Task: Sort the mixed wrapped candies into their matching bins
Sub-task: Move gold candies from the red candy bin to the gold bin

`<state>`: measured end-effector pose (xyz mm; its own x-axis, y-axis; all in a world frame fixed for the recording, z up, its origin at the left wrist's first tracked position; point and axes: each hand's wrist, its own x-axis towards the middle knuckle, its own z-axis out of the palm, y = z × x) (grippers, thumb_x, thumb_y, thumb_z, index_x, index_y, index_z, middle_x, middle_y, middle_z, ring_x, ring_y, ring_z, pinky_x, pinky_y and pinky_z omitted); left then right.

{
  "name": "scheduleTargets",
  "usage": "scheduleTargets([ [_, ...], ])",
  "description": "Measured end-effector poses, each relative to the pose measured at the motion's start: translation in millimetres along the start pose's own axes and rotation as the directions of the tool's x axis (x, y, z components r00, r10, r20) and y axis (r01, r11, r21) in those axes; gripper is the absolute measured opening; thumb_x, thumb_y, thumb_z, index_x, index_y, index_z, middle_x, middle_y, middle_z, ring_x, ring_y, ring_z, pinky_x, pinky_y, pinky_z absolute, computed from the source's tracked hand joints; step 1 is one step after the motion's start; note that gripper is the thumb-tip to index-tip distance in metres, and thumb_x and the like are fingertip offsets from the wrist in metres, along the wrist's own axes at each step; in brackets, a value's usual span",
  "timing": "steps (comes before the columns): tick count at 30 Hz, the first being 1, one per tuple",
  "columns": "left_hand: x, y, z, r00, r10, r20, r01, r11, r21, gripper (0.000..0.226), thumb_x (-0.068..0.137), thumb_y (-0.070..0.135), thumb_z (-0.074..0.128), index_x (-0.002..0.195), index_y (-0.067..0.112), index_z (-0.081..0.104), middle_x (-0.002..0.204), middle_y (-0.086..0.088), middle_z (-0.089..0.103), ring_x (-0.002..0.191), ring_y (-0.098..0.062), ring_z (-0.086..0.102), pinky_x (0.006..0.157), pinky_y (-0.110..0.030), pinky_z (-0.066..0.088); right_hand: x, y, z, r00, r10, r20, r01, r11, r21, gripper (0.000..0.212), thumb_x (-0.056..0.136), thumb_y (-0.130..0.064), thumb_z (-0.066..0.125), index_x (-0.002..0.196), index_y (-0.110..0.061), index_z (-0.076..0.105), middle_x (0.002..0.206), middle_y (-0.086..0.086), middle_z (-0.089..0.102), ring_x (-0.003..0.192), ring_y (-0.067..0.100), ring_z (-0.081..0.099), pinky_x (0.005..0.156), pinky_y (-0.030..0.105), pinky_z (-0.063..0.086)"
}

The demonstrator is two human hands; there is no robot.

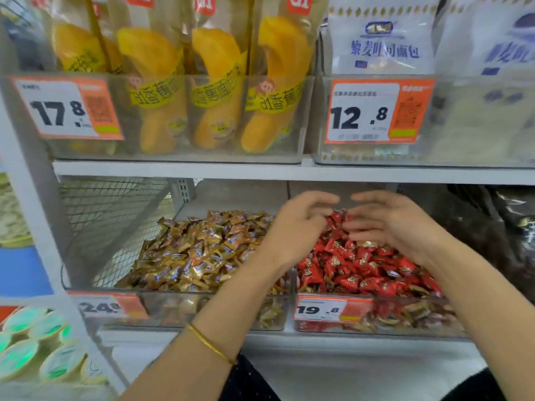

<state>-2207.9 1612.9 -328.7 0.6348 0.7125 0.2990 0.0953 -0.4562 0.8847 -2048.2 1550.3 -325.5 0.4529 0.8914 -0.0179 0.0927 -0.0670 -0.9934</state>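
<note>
Two clear bins sit side by side on the lower shelf. The left bin (162, 309) holds gold-brown wrapped candies (199, 250). The right bin (385, 316) holds red wrapped candies (356, 267), with some gold ones showing low at its front wall. My left hand (298, 224) hovers over the back of the red pile near the divider, fingers loosely curved; I cannot tell whether it holds a candy. My right hand (390, 221) lies over the red pile with fingers extended, fingertips touching the red candies at the back.
An upper shelf (179, 170) hangs just above my hands, carrying bins of yellow banana-shaped snack packs (214, 82) and white bread bags (382, 41). Wire mesh (110, 215) walls the left side. Dark packages (498, 233) stand at right. Green-lidded cups (31, 351) are lower left.
</note>
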Motion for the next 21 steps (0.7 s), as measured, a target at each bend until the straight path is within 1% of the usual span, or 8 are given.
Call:
scheduleTargets([
  [4, 21, -3, 48, 0.986, -0.025, 0.165, 0.015, 0.998, 0.064, 0.036, 0.090, -0.007, 0.039, 0.114, 0.010, 0.059, 0.105, -0.008, 0.059, 0.090, -0.021, 0.054, 0.079, -0.035, 0.047, -10, 10, -41, 0.997, 0.007, -0.073, -0.009, 1.000, -0.030, 0.020, 0.097, 0.002, 0.043, 0.110, -0.007, 0.056, 0.105, 0.022, 0.062, 0.080, 0.028, 0.068, 0.062, 0.031, 0.060],
  [7, 36, -14, 76, 0.962, -0.049, 0.270, -0.002, 0.983, 0.185, 0.034, 0.088, -0.009, 0.042, 0.110, 0.006, 0.062, 0.105, -0.012, 0.062, 0.096, -0.028, 0.060, 0.079, -0.030, 0.046, -18, 18, -77, 0.992, -0.012, -0.125, -0.012, 0.983, -0.185, 0.019, 0.095, 0.005, 0.044, 0.104, -0.004, 0.059, 0.092, 0.020, 0.063, 0.068, 0.024, 0.067, 0.058, 0.030, 0.060],
  [9, 45, -16, 88, 0.930, -0.061, 0.362, -0.041, 0.962, 0.269, 0.028, 0.090, -0.004, 0.048, 0.109, 0.008, 0.065, 0.108, -0.006, 0.064, 0.095, -0.018, 0.061, 0.081, -0.022, 0.047, -24, 22, -99, 0.993, -0.005, -0.116, -0.028, 0.960, -0.279, 0.018, 0.092, 0.009, 0.046, 0.097, -0.001, 0.060, 0.086, 0.020, 0.063, 0.062, 0.023, 0.065, 0.053, 0.028, 0.058],
  [12, 52, -14, 101, 0.847, -0.080, 0.526, -0.106, 0.944, 0.314, 0.021, 0.088, 0.010, 0.063, 0.108, 0.009, 0.066, 0.097, 0.004, 0.063, 0.083, -0.006, 0.057, 0.069, -0.009, 0.044, -30, 29, -119, 0.999, 0.047, -0.025, -0.053, 0.883, -0.466, 0.011, 0.087, 0.007, 0.056, 0.093, 0.001, 0.064, 0.080, 0.019, 0.067, 0.058, 0.017, 0.064, 0.051, 0.026, 0.055],
  [14, 55, -16, 109, 0.775, -0.120, 0.621, -0.149, 0.919, 0.364, 0.029, 0.083, 0.022, 0.069, 0.110, 0.011, 0.064, 0.097, 0.007, 0.058, 0.090, -0.006, 0.055, 0.071, -0.011, 0.044, -28, 36, -121, 0.996, 0.072, 0.055, -0.023, 0.784, -0.620, 0.007, 0.083, -0.001, 0.067, 0.089, -0.003, 0.070, 0.081, 0.013, 0.070, 0.064, 0.014, 0.064, 0.059, 0.027, 0.055],
  [16, 58, -25, 118, 0.744, -0.138, 0.654, -0.272, 0.831, 0.485, 0.033, 0.081, 0.026, 0.072, 0.111, 0.015, 0.062, 0.100, 0.005, 0.049, 0.093, -0.009, 0.050, 0.075, -0.019, 0.042, -22, 43, -118, 0.986, 0.083, 0.144, 0.052, 0.670, -0.741, 0.011, 0.077, -0.012, 0.076, 0.087, -0.011, 0.074, 0.083, 0.000, 0.071, 0.073, 0.009, 0.063, 0.072, 0.026, 0.052],
  [19, 66, -35, 121, 0.765, -0.151, 0.626, -0.329, 0.744, 0.581, 0.029, 0.080, 0.019, 0.072, 0.106, 0.015, 0.061, 0.101, 0.001, 0.046, 0.095, -0.015, 0.049, 0.080, -0.026, 0.043, -12, 53, -111, 0.965, 0.127, 0.230, 0.124, 0.552, -0.824, 0.033, 0.074, -0.020, 0.079, 0.106, -0.019, 0.070, 0.104, -0.005, 0.067, 0.096, 0.010, 0.060, 0.088, 0.028, 0.048],
  [21, 72, -38, 115, 0.783, -0.162, 0.601, -0.315, 0.729, 0.608, 0.026, 0.080, 0.017, 0.072, 0.104, 0.015, 0.061, 0.098, 0.002, 0.049, 0.096, -0.016, 0.052, 0.081, -0.028, 0.044, -6, 57, -109, 0.962, 0.135, 0.238, 0.137, 0.517, -0.845, 0.043, 0.075, -0.022, 0.078, 0.116, -0.022, 0.065, 0.112, -0.007, 0.061, 0.100, 0.010, 0.056, 0.087, 0.027, 0.046],
])
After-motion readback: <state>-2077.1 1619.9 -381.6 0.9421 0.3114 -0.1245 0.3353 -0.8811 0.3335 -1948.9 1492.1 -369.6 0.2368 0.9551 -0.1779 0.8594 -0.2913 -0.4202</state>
